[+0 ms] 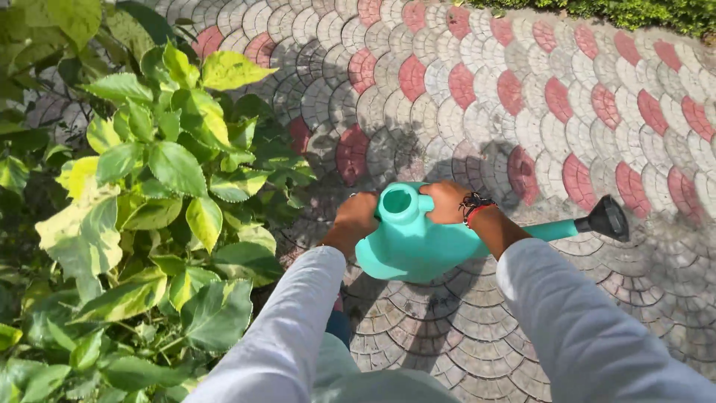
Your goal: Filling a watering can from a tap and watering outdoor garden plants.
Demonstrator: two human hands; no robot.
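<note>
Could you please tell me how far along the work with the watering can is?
Done: both hands, left hand and right hand, grip the turquoise watering can. In hand: it is carried level, its spout aimed away from the leafy plant. Left: no water is pouring yet.

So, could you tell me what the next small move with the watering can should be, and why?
Probably swing the spout leftward toward the leafy plant. Both the left hand and the right hand grip the teal watering can, but its rose points right, over the paving, away from the leaves.
</note>
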